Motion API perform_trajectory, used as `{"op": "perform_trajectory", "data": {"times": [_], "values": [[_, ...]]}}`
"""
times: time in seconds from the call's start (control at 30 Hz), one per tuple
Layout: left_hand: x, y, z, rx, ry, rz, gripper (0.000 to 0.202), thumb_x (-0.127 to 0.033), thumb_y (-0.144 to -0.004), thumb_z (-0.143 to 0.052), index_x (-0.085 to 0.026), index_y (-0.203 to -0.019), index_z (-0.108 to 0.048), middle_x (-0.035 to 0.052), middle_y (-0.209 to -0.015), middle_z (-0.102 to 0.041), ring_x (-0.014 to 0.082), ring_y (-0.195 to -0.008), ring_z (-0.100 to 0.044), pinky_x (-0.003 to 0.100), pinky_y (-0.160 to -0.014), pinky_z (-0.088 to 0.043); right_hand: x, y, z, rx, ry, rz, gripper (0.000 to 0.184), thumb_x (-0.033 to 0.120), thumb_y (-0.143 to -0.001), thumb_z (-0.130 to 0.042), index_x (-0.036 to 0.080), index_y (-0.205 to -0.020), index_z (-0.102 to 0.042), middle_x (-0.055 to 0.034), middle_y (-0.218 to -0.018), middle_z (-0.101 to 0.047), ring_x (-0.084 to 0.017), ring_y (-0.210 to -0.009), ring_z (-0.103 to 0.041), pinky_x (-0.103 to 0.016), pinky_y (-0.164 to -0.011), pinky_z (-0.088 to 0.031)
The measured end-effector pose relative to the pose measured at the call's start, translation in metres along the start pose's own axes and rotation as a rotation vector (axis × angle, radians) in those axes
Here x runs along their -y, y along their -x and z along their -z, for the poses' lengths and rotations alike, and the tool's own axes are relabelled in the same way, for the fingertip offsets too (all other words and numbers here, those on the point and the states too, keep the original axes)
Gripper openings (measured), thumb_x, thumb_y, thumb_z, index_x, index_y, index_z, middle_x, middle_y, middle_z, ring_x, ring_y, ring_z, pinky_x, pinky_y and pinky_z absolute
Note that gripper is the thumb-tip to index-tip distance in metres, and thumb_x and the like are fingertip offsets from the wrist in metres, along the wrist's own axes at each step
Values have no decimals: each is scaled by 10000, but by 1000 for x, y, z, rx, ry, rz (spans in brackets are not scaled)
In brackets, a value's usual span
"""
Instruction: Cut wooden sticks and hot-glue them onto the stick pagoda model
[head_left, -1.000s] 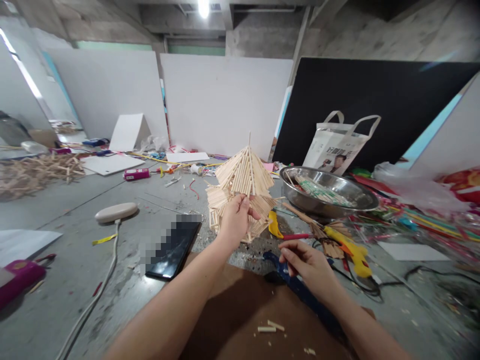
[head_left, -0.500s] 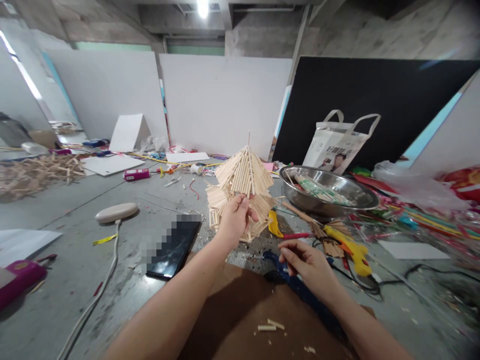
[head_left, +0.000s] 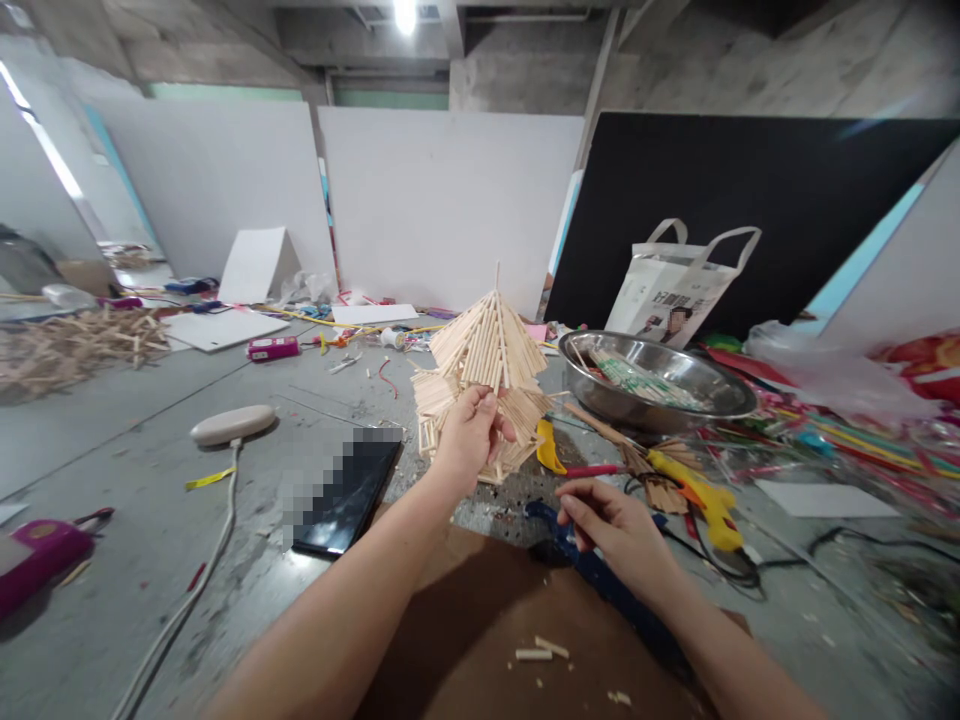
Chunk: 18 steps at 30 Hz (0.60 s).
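A small tiered pagoda model (head_left: pixel 491 345) made of pale wooden sticks stands straight ahead, with a thin stick rising from its peak. My left hand (head_left: pixel 474 435) is closed at its lower roof, thumb and fingers pinched together and hiding part of the middle. My right hand (head_left: pixel 611 530) hovers lower and to the right, apart from the model, fingers curled towards the thumb; whatever lies between them, if anything, is too small to make out. Beneath it runs a long dark blue tool (head_left: pixel 600 580), partly covered by the hand. Short stick pieces (head_left: pixel 534 656) lie on a brown board (head_left: pixel 480 620).
A black phone (head_left: pixel 349 500) and a white corded device (head_left: pixel 234 425) lie left. To the right are a yellow glue gun (head_left: pixel 701 495), a steel bowl (head_left: pixel 660 400) of packaged sticks and a white bag (head_left: pixel 675 290). Panels (head_left: pixel 450 200) stand behind; a stick heap (head_left: pixel 82 345) is far left.
A white sheet at the left edge has slid almost out of view to the left. Both my hands and the pagoda model stay practically where they were.
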<state>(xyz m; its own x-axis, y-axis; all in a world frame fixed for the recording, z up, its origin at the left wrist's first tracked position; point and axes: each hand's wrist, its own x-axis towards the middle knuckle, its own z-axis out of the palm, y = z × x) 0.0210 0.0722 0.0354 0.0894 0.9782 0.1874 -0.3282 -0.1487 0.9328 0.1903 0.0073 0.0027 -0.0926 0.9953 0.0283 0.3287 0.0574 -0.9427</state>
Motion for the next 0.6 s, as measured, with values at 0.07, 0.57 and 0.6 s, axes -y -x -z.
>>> {"op": "perform_trajectory", "data": {"times": [0.07, 0.57, 0.6], "values": [[0, 0, 0, 9, 18, 3, 205, -326, -788, -399, -156, -881, -464, -61, -452, -500, 16, -248, -261, 138, -275, -167, 0, 0, 0, -1, -1, 5, 311, 457, -693, -523, 167, -804, -537, 11, -597, -559, -68, -408, -443, -214, -416, -355], [-6, -1, 1, 2, 110, 58, 187, -337, -762, -456, -155, -803, -468, -74, -428, -441, 10, -259, -265, 131, -277, -157, 4, 0, 3, -6, -4, 15, 293, 429, -707, -521, 158, -818, -532, 0, -612, -558, -68, -427, -443, -215, -433, -354], [-6, 0, 1, 2, 123, 63, 183, -335, -760, -461, -156, -796, -467, -74, -427, -440, 11, -260, -266, 131, -278, -160, 4, 0, 3, -5, -6, 14, 291, 428, -706, -522, 159, -815, -532, 2, -609, -557, -67, -425, -442, -215, -432, -354]]}}
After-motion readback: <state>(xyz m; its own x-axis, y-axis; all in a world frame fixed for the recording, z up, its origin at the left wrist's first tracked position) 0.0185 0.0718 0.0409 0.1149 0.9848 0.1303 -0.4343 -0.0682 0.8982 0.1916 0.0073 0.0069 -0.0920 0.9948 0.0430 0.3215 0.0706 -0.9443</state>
